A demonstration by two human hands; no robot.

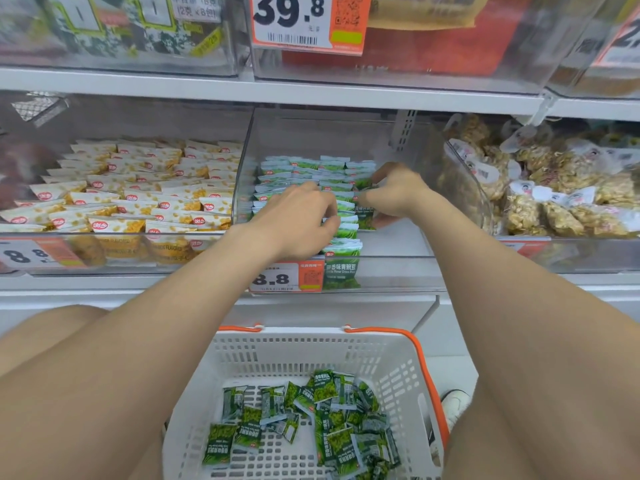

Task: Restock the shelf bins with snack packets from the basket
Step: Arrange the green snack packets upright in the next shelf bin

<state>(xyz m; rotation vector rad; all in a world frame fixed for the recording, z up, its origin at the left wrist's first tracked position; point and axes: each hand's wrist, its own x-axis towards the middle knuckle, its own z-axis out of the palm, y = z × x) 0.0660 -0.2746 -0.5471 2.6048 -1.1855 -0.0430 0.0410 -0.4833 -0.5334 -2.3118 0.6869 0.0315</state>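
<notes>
- Nearest, low in view, stands a white basket [391, 368] with orange handles. A scatter of loose green packets [325, 424] lies on its slotted floor, mostly towards the right side.
- Just right of the basket, a pale shoe [455, 405] shows on the floor.
- Both bare forearms reach up and over the basket into the clear middle bin [398, 268] on the shelf.
- On the bin's front wall sits an orange price tag [277, 278] reading 8.8.
- Inside the bin, packet rows [311, 168] of the same green kind stand on edge, filling the left part. The right part of the bin floor is bare.
- The left hand [298, 220] lies palm down on those rows, fingers bent onto the packet tops. Whether they grip one cannot be told.
- The right hand [398, 194] is at the right end of the rows. Its fingers and thumb are curled round a held packet [365, 216], which stands upright against the row.
- The bin to the left holds yellow packets [138, 188].
- The bin to the right holds clear bags of brown snacks [561, 192].
- Farthest, on the shelf above, hangs a large tag [294, 19] reading 39.8.
</notes>
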